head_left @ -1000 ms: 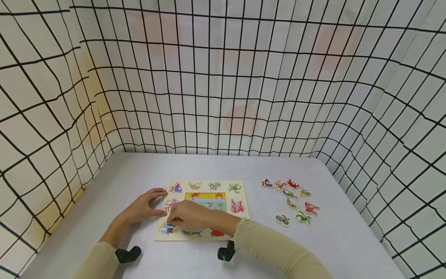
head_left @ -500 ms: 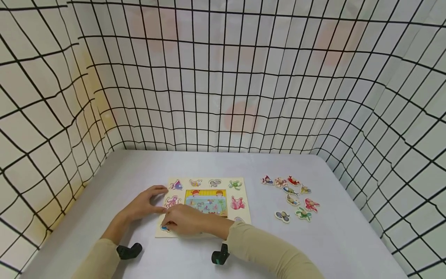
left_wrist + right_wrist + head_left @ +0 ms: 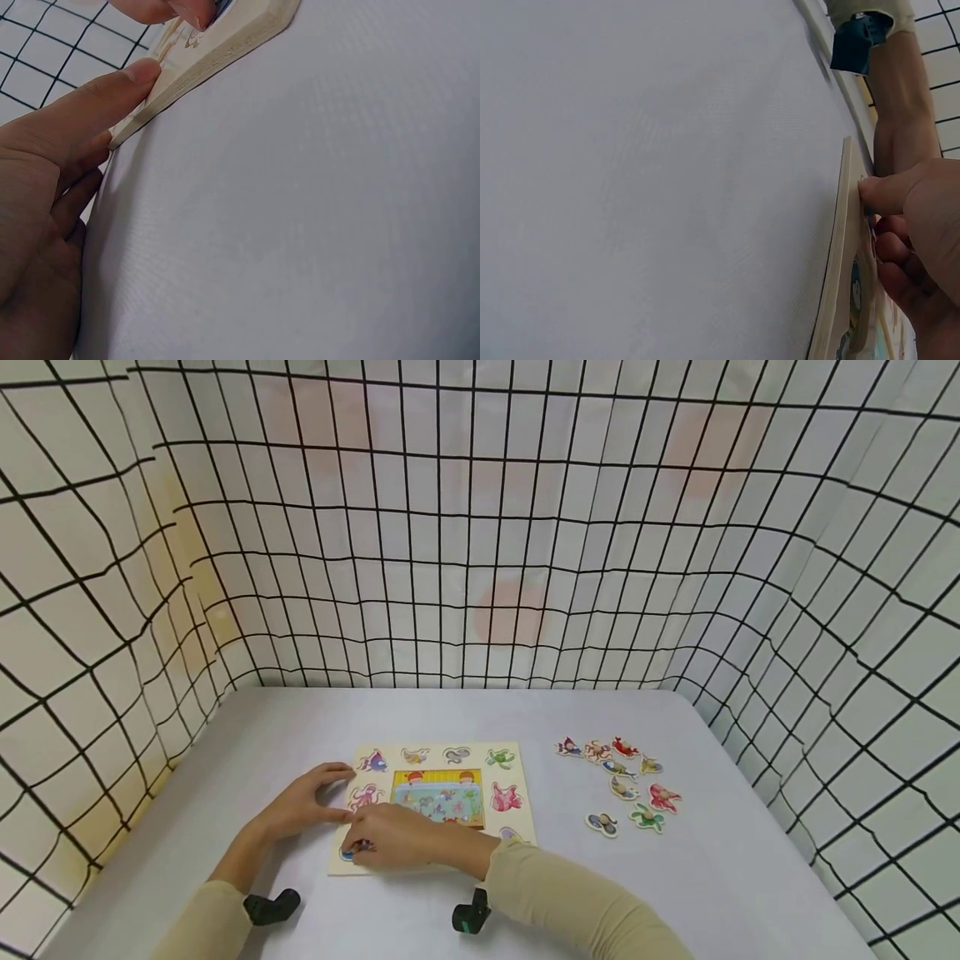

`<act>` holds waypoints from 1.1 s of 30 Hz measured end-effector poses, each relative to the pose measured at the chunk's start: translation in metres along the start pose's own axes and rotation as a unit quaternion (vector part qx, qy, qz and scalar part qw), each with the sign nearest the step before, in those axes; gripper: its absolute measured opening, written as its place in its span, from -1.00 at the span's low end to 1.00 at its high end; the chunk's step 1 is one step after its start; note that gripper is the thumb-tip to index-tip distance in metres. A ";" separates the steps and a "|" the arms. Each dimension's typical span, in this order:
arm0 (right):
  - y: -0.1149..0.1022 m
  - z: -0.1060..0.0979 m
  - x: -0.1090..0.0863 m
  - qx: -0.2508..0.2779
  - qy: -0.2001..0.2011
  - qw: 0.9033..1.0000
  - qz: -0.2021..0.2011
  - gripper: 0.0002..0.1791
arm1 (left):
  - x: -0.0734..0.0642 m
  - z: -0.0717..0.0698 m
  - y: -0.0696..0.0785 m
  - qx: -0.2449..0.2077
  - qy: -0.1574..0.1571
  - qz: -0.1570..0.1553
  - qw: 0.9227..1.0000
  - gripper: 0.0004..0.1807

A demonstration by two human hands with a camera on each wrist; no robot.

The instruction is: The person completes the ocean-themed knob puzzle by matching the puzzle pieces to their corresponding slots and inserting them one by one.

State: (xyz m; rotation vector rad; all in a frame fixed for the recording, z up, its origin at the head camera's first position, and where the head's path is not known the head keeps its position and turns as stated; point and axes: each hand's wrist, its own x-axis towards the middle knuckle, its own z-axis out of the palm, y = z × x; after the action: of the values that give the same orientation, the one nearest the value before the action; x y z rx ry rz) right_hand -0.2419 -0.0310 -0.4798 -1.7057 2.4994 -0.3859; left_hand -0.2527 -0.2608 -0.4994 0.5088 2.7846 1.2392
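A cream wooden puzzle board [image 3: 491, 781] with sea-animal pictures around a central aquarium scene lies on the table in the head view. My left hand [image 3: 303, 803] rests along its left edge, thumb and fingers spread apart. At the near left corner, my right hand [image 3: 393, 837] pinches a small blue puzzle piece [image 3: 347, 855] down at the board. Fingers cover most of that piece, so how it sits in its place cannot be seen. In the left wrist view, the left thumb [image 3: 139, 73] touches the board's edge. The right wrist view shows curled right fingers [image 3: 896, 251] against the board.
Several loose knobbed sea-animal pieces lie right of the board, among them a pink fish [image 3: 663, 797], a green turtle [image 3: 647, 817] and a grey piece [image 3: 602, 824]. White cloth covers the table [image 3: 570, 893]. Black grid netting [image 3: 465, 543] surrounds the back and sides.
My right hand has moved slightly left and nearer, bringing the blue puzzle piece onto the board's near left corner. The left hand stays at the board's edge. The head view has shifted slightly.
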 end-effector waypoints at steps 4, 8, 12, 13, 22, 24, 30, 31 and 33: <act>0.000 -0.003 -0.010 -0.009 0.018 1.000 0.016 -0.74 | 0.000 0.003 -0.002 -0.009 0.004 0.005 1.000 -0.20; 0.004 -0.008 -0.021 0.010 0.051 0.998 0.031 -0.74 | -0.001 0.004 -0.003 -0.010 0.004 0.013 1.000 -0.21; 0.013 -0.012 -0.033 0.022 0.081 0.996 0.033 -0.76 | -0.001 0.005 -0.002 -0.007 0.005 0.011 1.000 -0.21; 0.015 -0.012 -0.036 0.024 0.088 0.995 0.036 -0.77 | -0.001 0.005 -0.002 -0.006 0.006 0.010 1.000 -0.21; 0.028 -0.020 -0.065 0.034 0.119 0.987 0.102 -0.75 | -0.002 0.005 -0.002 -0.015 0.005 -0.008 1.000 -0.19; 0.030 -0.020 -0.069 0.038 0.125 0.985 0.117 -0.75 | -0.002 0.006 -0.002 -0.015 0.005 -0.007 1.000 -0.19; 0.037 -0.024 -0.081 0.042 0.137 0.980 0.138 -0.73 | -0.002 0.006 -0.001 -0.007 0.009 -0.007 1.000 -0.20; 0.039 -0.025 -0.083 0.042 0.138 0.979 0.141 -0.73 | -0.001 0.006 0.000 -0.007 0.011 -0.008 1.000 -0.20; 0.042 -0.028 -0.086 0.038 0.139 0.979 0.145 -0.74 | -0.001 0.005 0.000 -0.007 0.013 -0.009 1.000 -0.20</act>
State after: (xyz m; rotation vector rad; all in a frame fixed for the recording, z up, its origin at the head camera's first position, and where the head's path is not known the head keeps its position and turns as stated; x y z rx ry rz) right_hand -0.2540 0.0679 -0.4694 -1.3080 2.8308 -0.7234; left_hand -0.2504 -0.2574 -0.5029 0.4685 2.7939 1.2690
